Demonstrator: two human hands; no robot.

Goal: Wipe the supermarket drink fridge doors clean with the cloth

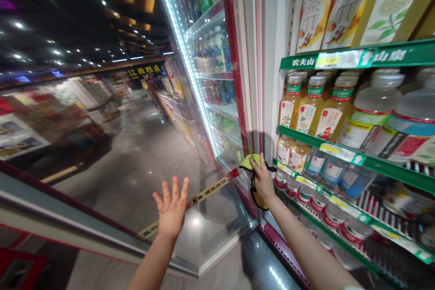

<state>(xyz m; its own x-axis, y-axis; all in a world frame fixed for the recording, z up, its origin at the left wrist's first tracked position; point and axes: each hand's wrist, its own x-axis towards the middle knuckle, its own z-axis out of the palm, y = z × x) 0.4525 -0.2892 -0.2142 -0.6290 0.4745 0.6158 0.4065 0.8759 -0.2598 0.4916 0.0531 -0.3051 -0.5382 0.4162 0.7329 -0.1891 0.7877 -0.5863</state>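
Note:
A yellow-green cloth with black edging (pixel 252 161) is in my right hand (pixel 263 183), whose fingers press it against the pale upright edge of the drinks cooler (pixel 269 99). Part of the cloth hangs below the hand. My left hand (pixel 171 208) is raised with its fingers spread and holds nothing. It is in front of the cooler's transparent glass door (pixel 210 235); whether the palm touches the pane I cannot tell. A lettered yellowish strip (pixel 209 192) crosses the glass between the two hands.
Green-edged shelves (pixel 340 147) with rows of bottled drinks (pixel 307 104) stand close on the right. The door's metal bottom frame (pixel 185 266) runs low across the view. Beyond the glass are a shiny shop floor (pixel 136 154) and blurred displays (pixel 64 113).

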